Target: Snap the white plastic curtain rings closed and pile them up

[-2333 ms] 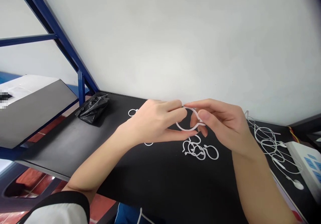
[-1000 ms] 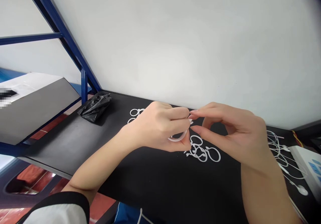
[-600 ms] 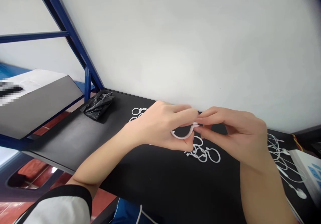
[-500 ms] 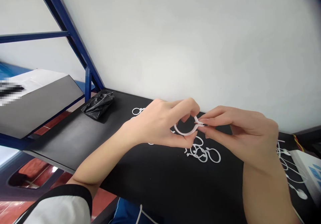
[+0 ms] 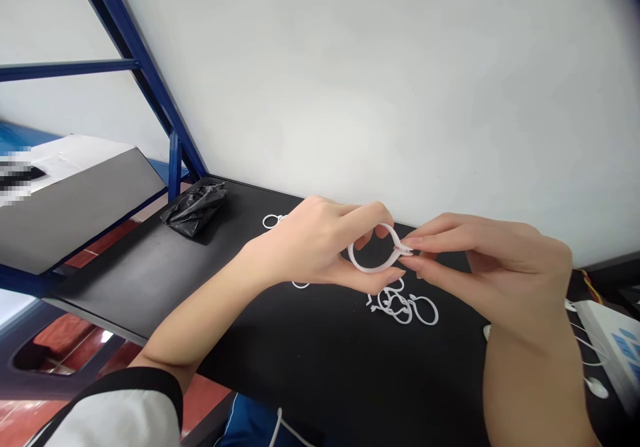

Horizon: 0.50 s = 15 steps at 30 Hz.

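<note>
Since one second ago, the white, round, plastic-looking ring with two short tabs (image 5: 370, 270) has come out from behind your left hand (image 5: 320, 237), its loop now visible. It is raised above the flat black table (image 5: 310, 347), between your hands. Left fingers: curved around the loop, index over the top, thumb underneath. Right hand (image 5: 510, 253): thumb and index pinch the tab ends. Expect a light, springy part with a smooth surface that may slip. Support the loop by its outer edge; grip it at the tabs. Avoid wide spreading: thin sections could crack.
</note>
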### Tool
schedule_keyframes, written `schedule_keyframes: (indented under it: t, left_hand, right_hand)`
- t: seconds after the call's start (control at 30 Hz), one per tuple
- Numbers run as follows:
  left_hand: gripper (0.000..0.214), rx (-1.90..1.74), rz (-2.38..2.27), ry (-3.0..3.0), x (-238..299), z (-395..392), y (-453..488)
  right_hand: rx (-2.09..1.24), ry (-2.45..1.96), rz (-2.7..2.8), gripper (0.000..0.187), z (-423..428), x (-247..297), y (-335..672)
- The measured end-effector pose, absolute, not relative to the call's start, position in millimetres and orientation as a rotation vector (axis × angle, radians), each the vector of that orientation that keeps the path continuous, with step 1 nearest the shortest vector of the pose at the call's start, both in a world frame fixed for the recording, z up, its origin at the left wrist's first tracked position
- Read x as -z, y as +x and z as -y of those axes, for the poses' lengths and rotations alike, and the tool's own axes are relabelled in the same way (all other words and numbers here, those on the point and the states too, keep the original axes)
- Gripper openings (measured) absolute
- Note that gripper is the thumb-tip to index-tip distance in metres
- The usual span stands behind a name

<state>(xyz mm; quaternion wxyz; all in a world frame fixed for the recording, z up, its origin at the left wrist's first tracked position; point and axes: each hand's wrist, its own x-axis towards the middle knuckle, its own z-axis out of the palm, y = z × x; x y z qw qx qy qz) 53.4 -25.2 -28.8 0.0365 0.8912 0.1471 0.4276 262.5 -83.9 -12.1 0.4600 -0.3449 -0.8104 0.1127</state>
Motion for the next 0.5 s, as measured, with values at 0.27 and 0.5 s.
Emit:
schedule_keyframes:
  t: [0.27,0.5]
  left_hand:
    - [0.02,-1.443,-0.428,2.896,27.2,24.8,50.7]
    - [0.02,-1.458,-0.466,2.926,26.6,25.1,50.4]
  right_hand:
    - [-0.229,-0.967,2.101,0.02,85.8,10.2,264.7]
    - [-0.285,-1.009,2.102,0.01,90.8,9.1,261.9]
